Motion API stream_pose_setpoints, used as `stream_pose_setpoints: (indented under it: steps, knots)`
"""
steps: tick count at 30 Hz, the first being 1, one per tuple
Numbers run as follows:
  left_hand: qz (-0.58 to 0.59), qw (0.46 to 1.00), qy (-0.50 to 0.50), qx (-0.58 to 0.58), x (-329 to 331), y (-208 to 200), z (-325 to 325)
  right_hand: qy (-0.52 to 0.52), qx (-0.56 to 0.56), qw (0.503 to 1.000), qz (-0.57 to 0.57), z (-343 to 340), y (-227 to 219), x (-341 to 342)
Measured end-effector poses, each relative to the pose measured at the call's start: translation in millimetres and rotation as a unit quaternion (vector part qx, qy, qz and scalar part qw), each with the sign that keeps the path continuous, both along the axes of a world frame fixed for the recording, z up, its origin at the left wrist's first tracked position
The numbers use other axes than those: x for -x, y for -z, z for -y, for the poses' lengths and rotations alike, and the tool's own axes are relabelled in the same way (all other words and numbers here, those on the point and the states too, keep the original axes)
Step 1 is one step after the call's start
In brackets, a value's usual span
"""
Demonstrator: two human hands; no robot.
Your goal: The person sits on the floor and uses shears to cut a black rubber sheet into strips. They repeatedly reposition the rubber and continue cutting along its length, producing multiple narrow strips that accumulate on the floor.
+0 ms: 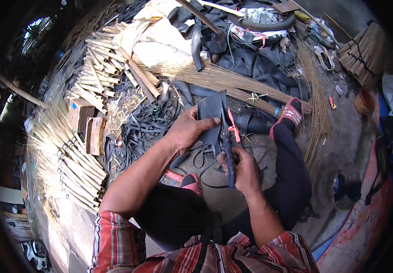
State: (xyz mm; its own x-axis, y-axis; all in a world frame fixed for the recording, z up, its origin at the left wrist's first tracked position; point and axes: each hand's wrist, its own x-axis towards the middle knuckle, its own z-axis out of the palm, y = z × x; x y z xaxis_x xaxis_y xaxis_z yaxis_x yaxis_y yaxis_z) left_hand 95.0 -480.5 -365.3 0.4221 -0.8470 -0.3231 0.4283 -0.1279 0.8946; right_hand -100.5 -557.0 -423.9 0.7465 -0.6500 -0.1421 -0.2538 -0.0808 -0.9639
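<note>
My left hand (pixel 185 131) is closed on a piece of black rubber sheet (pixel 209 109), its thumb lying flat across the front. In my right hand (pixel 246 170) is a pair of scissors (pixel 227 144) with dark wrapped handles. The blades point away from me and lie along the right edge of the rubber sheet; whether they bite into it I cannot tell. A pink ribbon (pixel 234 129) shows just right of the blades. Below the sheet, thin black rubber strips (pixel 205 157) hang or lie by my feet.
Tangled rubber strips (pixel 142 132) heap at the left. Beyond them lie cut bamboo tubes (pixel 97 68). Finished brooms (pixel 80 168) are stacked at the near left. Long thin sticks (pixel 237 82) cross ahead, before black rubber scraps (pixel 255 59) and a tyre (pixel 269 25).
</note>
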Motion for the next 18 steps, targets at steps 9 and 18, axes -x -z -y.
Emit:
stream_pose_setpoints:
  steps: [9, 18]
  knots:
    - [0.011, 0.999, 0.033, -0.015, 11.1, 3.8, 2.1, 0.014, 0.013, 1.000, 0.020, 1.7, 5.5, 4.7]
    - [0.008, 1.000, -0.001, 0.021, 8.4, -0.5, 0.0, -0.005, 0.032, 0.999, 0.040, -1.1, -3.6, -3.3]
